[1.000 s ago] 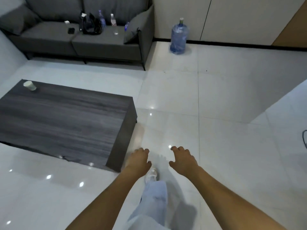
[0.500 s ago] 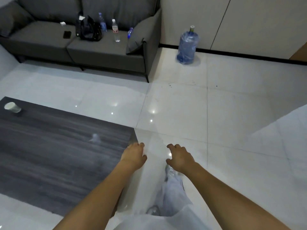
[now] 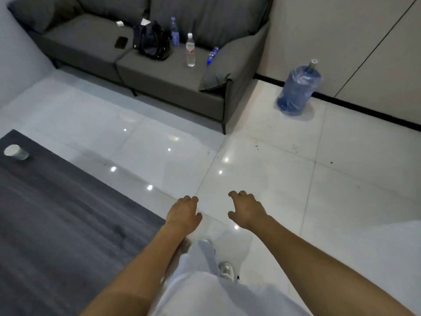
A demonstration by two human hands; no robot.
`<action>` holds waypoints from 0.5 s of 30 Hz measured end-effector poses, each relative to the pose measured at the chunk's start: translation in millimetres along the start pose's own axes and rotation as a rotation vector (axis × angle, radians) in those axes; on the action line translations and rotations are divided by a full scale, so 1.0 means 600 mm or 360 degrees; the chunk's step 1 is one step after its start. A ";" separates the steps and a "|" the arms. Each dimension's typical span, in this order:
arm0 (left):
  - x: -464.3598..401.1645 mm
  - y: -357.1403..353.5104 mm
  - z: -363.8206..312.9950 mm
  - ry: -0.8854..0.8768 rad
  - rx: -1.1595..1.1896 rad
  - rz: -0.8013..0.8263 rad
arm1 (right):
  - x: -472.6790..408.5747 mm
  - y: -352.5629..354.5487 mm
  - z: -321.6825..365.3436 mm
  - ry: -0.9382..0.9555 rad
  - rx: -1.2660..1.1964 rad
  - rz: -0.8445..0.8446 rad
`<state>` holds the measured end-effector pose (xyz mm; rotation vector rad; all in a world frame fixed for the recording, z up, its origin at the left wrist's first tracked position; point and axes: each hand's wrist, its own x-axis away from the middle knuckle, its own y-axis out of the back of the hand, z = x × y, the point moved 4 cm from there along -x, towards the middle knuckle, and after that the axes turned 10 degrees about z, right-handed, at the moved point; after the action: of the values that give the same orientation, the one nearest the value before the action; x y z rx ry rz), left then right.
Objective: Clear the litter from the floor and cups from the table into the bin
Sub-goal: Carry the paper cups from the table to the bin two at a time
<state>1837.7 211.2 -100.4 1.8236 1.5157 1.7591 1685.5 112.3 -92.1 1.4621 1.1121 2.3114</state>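
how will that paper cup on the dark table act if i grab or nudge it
The paper cup looks thin-walled and probably light, so a firm grip may crush it. It seems to lie tilted or on its side, so a nudge would likely roll it across the smooth table.

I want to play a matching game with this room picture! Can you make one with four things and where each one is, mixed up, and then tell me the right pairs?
Things:
1. paper cup
2. black bag
3. big blue water jug
4. hands, left hand and right hand

Places:
A. on the floor by the wall
B. held out in the air, holding nothing
C. on the dark table
D. on the grey sofa, next to the bottles

Right pairs: 1-C, 2-D, 3-A, 4-B
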 end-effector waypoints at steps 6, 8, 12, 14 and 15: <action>-0.141 0.112 0.061 0.0164 0.0096 0.0041 | -0.180 0.128 0.070 0.0144 0.0157 0.0104; -0.188 0.160 0.090 0.0209 0.0124 0.0040 | -0.241 0.177 0.103 0.0181 0.0211 0.0126; -0.262 0.259 0.148 0.0275 0.0160 -0.0021 | -0.348 0.275 0.181 0.0273 0.0296 0.0123; -0.285 0.303 0.176 0.0319 0.0212 -0.0061 | -0.389 0.313 0.223 0.0343 0.0341 0.0125; -0.295 0.325 0.194 0.0359 0.0255 -0.0076 | -0.412 0.332 0.248 0.0381 0.0362 0.0134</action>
<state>2074.9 47.6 -103.9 1.6881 1.8165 1.9255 1977.6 -82.0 -94.8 1.3524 1.4454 2.5422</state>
